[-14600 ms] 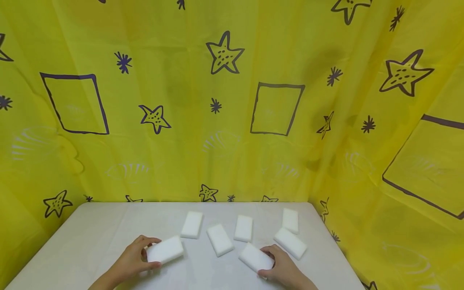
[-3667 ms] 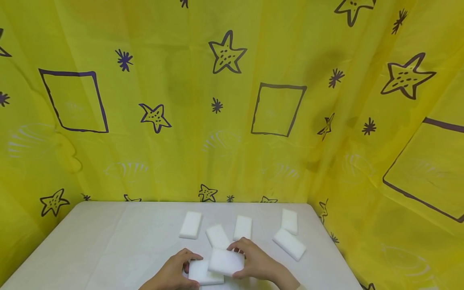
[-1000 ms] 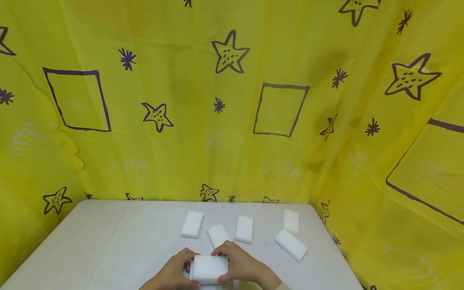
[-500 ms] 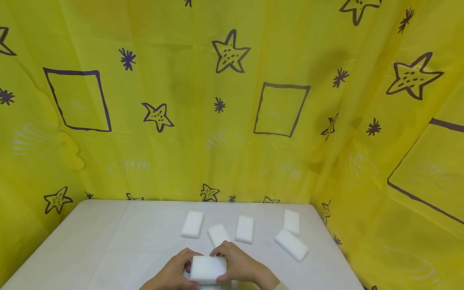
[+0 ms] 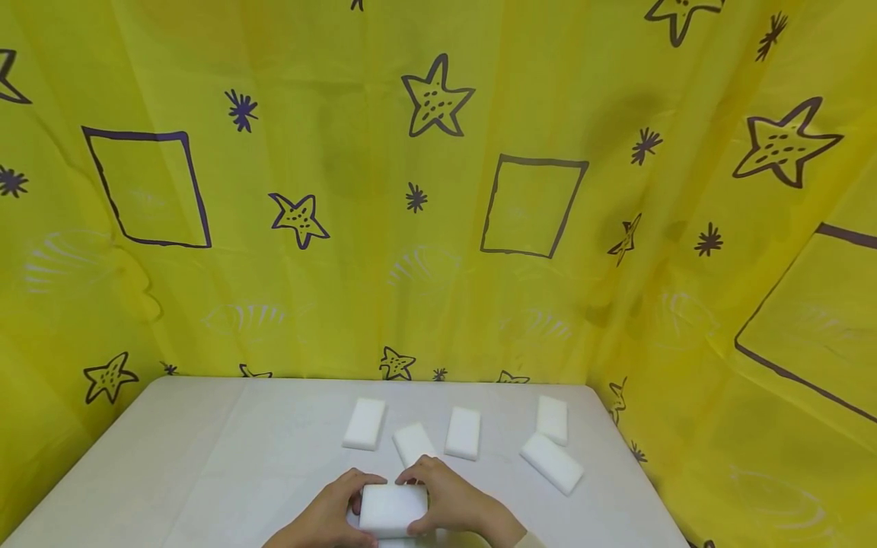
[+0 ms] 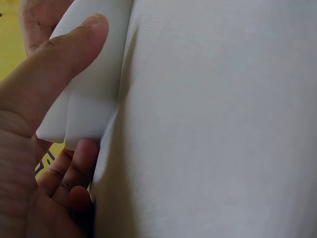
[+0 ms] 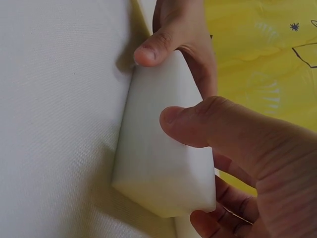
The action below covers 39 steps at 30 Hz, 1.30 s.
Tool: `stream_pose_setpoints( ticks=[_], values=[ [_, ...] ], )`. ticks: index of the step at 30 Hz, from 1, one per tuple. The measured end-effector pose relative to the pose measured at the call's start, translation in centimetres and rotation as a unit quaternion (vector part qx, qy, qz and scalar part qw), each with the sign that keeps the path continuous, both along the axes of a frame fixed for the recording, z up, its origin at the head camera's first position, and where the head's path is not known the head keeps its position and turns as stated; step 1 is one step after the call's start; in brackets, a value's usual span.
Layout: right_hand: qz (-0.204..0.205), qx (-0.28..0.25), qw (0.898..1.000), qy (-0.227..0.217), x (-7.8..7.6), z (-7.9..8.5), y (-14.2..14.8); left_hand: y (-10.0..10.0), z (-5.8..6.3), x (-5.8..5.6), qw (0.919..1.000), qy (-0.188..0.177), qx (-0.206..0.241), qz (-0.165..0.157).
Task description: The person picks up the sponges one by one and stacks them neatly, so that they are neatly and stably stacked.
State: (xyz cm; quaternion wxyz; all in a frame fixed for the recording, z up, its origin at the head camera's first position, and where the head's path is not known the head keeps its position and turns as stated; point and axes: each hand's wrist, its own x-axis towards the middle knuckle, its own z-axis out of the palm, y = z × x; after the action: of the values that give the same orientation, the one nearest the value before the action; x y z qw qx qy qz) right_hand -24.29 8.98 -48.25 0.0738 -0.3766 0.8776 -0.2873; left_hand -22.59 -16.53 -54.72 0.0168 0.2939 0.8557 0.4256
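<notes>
A: What is the left hand (image 5: pixel 327 511) doing?

B: Counting from the top block (image 5: pixel 393 510), it is sitting at 9 o'clock, its grip holding the lower block (image 6: pixel 98 106).

A: And the right hand (image 5: pixel 455 502)?

B: That one is sitting at 3 o'clock, its grip holding the top block, thumb pressing the near side, fingers touching the far side.

A: How are those two lying?

B: The top block is resting flat on the lower block and nearly covering it; from the head, only a sliver is peeking out at 6 o'clock.

A: What else is lying on the table (image 5: pixel 185 457)?

B: One block (image 5: pixel 365 424) is lying at 11, a second block (image 5: pixel 412 443) just past 12, partly hiding behind the right hand, and a third block (image 5: pixel 463 433) between 1 and 2. Farther off, a fourth block (image 5: pixel 552 420) is lying at 2, with a fifth block (image 5: pixel 551 463) just beside it, nearer 3.

A: And beyond?

B: A yellow curtain (image 5: pixel 356 297) is hanging at 12.
</notes>
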Motion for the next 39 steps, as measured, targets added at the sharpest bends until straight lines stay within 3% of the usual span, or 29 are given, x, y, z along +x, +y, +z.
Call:
stream_pose_setpoints(
  ticks=[15,27,39],
  values=[
    [-0.002,-0.001,1.0,-0.016,-0.1,-0.11,0.05,0.08,0.64,0.31,0.9973,-0.07,0.009,0.017],
    [-0.003,-0.003,1.0,-0.027,-0.16,-0.1,0.03,0.18,0.89,0.32,0.9977,-0.063,0.019,0.014],
    [-0.01,-0.02,0.999,-0.034,-0.05,-0.1,0.35,0.2,0.29,0.17,0.9982,-0.054,0.019,0.015]
  ],
)
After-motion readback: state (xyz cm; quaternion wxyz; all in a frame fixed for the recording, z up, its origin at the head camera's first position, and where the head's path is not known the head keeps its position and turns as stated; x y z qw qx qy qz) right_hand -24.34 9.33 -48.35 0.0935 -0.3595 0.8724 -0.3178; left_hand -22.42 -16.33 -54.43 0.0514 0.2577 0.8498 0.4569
